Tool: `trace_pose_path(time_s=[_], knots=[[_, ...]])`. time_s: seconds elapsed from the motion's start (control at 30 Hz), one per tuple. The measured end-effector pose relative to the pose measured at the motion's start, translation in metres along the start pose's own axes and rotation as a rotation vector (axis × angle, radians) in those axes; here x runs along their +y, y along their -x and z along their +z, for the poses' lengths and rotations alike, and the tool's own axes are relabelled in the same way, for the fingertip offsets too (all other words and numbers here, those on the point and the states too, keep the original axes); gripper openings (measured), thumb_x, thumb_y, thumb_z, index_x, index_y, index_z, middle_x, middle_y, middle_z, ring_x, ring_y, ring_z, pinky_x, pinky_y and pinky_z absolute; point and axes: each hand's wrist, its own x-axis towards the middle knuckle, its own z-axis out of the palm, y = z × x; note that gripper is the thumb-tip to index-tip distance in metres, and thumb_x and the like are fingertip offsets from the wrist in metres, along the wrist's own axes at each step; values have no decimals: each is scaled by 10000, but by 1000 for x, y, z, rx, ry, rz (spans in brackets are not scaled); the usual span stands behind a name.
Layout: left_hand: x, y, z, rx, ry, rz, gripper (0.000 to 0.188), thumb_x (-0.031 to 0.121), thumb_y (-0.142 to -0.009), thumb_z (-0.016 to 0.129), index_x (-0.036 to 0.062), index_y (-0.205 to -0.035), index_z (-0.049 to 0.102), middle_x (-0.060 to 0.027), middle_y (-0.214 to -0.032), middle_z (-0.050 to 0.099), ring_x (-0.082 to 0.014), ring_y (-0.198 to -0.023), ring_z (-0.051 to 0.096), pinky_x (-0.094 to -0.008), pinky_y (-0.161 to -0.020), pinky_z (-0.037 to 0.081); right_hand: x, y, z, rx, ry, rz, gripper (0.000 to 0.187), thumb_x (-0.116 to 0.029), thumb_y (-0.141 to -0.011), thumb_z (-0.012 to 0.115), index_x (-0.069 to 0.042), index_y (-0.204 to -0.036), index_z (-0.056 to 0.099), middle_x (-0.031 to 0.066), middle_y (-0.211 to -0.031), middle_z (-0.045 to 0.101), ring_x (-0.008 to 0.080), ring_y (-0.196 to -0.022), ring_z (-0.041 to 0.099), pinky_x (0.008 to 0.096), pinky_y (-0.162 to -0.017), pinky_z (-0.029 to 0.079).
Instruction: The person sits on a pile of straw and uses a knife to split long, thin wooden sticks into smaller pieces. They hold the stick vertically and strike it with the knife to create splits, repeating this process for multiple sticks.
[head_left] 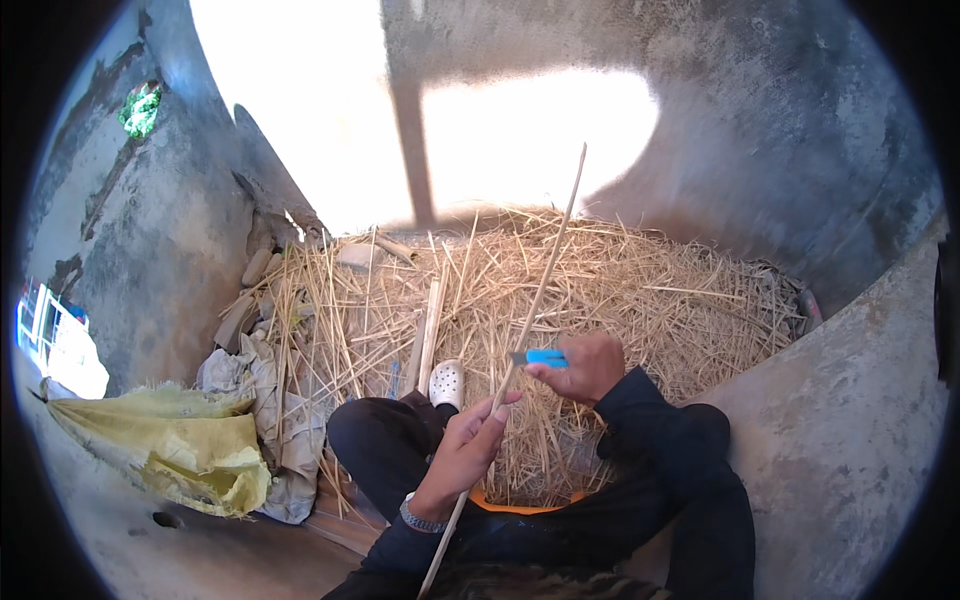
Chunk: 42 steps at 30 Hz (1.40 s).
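A long thin wooden stick [548,270] slants from my lap up toward the sunlit wall. My left hand [468,447], with a metal-banded watch on its wrist, is closed around the stick below its middle. My right hand [590,366] grips a blue-handled utility knife [546,358]. The knife's dark blade meets or lies right beside the stick, a little above my left hand; I cannot tell whether it cuts in. The stick's lower end runs along my left forearm to the picture's bottom edge.
A heap of straw and thin shavings [650,285] covers the floor ahead. Pale wooden strips [432,325] lie near my white clog [446,383]. A torn yellow sack [180,450] and a grey cloth [292,450] are at the left. Concrete walls [780,120] enclose the spot.
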Motion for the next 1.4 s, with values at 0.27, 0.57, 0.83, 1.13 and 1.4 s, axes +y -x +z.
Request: trace_pose_path(time_s=[0.27,0.57,0.83,1.13,1.4], knots=[[-3,9,5,-13,-1,-21,359,205,-1012,475,17,-1316,508,118,-637,342,12,-543,288,-187,-479,211,20,-6,-6,36,80,49,639,-707,-768,587,-118,-524,549,63,-466,533,239,-414,568,365,-406,438],[2,19,14,-6,-114,21,369,205,-1012,478,-11,-1311,498,110,-625,348,14,-529,279,-182,-473,205,45,-11,-6,125,137,-23,681,-754,-760,549,-117,-518,529,68,-447,486,255,-398,522,385,-409,406],[4,38,16,-55,-215,33,351,197,-1018,461,-5,-1301,506,112,-639,340,16,-544,268,-185,-479,202,98,-40,-18,177,319,106,678,-740,-776,540,-112,-521,529,62,-436,498,238,-386,524,387,-402,409],[6,78,21,-74,-120,-80,382,206,-1005,494,-11,-1320,495,102,-645,337,7,-539,268,-184,-473,209,209,-50,-71,140,365,592,811,-762,-863,317,-54,-591,604,155,-572,585,338,-570,602,476,-554,457],[3,41,-6,96,83,-83,424,207,-1008,475,-22,-1364,439,84,-593,361,-9,-478,303,-177,-442,251,25,-31,-29,-53,-17,-13,710,-745,-788,521,-99,-497,550,62,-414,448,240,-360,485,386,-393,387]])
